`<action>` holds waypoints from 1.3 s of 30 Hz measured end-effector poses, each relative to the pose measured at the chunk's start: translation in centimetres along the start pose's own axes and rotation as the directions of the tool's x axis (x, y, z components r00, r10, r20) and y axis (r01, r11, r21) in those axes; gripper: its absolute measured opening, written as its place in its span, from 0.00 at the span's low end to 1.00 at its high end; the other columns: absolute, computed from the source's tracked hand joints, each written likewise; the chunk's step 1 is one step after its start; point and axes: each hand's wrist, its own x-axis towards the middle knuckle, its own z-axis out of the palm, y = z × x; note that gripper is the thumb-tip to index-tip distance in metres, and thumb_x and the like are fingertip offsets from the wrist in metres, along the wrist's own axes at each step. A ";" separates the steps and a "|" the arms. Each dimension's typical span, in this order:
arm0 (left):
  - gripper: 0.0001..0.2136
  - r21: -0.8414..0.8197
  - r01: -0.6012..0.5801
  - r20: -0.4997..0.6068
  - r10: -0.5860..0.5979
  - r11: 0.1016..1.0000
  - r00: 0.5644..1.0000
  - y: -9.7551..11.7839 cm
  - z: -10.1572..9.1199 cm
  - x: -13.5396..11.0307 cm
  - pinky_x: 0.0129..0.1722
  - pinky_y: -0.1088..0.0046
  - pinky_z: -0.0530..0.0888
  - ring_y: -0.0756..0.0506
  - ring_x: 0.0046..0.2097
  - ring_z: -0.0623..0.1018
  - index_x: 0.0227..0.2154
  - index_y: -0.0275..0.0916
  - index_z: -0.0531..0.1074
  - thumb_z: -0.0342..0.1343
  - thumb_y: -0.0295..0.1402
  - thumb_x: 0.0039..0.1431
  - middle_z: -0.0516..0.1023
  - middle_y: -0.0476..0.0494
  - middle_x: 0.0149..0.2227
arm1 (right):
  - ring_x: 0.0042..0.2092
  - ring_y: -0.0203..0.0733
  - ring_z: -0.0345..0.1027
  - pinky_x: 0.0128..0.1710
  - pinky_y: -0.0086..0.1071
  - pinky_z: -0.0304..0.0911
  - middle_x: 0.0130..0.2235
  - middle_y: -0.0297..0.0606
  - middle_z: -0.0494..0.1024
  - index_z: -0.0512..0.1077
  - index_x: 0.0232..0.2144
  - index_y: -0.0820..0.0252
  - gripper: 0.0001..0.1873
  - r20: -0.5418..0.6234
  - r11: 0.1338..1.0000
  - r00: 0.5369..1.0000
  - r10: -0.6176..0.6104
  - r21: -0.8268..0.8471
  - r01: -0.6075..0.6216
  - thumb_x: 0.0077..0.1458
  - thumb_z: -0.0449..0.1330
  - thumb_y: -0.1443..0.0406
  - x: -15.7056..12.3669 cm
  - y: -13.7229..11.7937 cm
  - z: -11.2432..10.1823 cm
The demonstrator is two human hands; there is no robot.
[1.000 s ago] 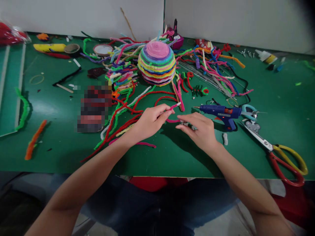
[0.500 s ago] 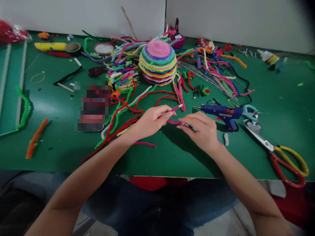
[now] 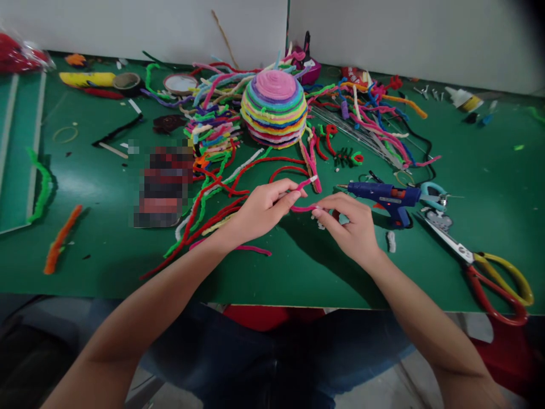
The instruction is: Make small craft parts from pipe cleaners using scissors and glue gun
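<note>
My left hand [image 3: 259, 210] pinches a bent pink pipe cleaner [image 3: 303, 196] just above the green table [image 3: 298, 267]. My right hand [image 3: 351, 224] pinches the other end of the same pipe cleaner between thumb and forefinger. A striped dome of coiled pipe cleaners [image 3: 273, 108] sits behind the hands. A blue hot glue gun [image 3: 385, 197] lies right of my right hand, nozzle pointing left.
Loose pipe cleaners [image 3: 213, 193] spread across the table's middle and back. Red and yellow scissors [image 3: 489, 267] lie at the right, teal pliers [image 3: 432, 196] beside the glue gun. Tape rolls [image 3: 125, 83], a glue bottle [image 3: 462, 99] and an orange pipe cleaner [image 3: 62, 238] lie around.
My right hand has lifted off the small grey item on the table and moved left to pinch the pink pipe cleaner's end. The left hand has barely moved.
</note>
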 end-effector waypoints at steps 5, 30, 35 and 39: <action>0.12 0.053 -0.007 0.002 0.007 0.999 1.000 0.2 0.0 -0.1 0.17 0.78 0.54 0.56 0.18 0.57 0.36 0.38 0.69 0.44 0.39 0.62 0.56 0.55 0.18 | 0.29 0.34 0.67 0.26 0.29 0.63 0.29 0.34 0.77 0.74 0.31 0.56 0.07 0.011 1.000 1.000 -0.002 -0.020 0.003 0.56 0.57 0.62 -0.1 0.0 0.0; 0.13 0.285 -0.086 0.025 0.083 0.955 0.996 0.0 -0.1 -0.1 0.20 0.78 0.56 0.55 0.20 0.60 0.34 0.37 0.72 0.45 0.38 0.62 0.64 0.53 0.20 | 0.25 0.32 0.65 0.26 0.28 0.60 0.30 0.35 0.76 0.72 0.33 0.57 0.08 -0.100 0.981 0.992 -0.073 -0.187 0.053 0.56 0.57 0.60 0.0 0.4 -0.7; 0.14 0.293 -0.126 0.112 0.097 0.948 0.989 0.1 -0.1 -0.1 0.23 0.79 0.59 0.55 0.22 0.63 0.36 0.37 0.74 0.45 0.38 0.62 0.72 0.52 0.24 | 0.25 0.31 0.64 0.24 0.27 0.57 0.32 0.35 0.75 0.70 0.39 0.58 0.11 -0.051 0.983 0.999 0.018 -0.184 -0.027 0.57 0.54 0.59 0.1 0.6 -0.7; 0.15 0.308 -0.154 0.132 0.118 0.939 0.984 -0.1 0.0 -0.2 0.24 0.79 0.61 0.54 0.24 0.66 0.36 0.37 0.75 0.46 0.39 0.61 0.73 0.51 0.25 | 0.28 0.32 0.64 0.27 0.27 0.57 0.28 0.34 0.72 0.71 0.33 0.59 0.10 0.068 0.990 0.996 -0.054 -0.127 0.062 0.60 0.51 0.63 0.1 0.7 -0.6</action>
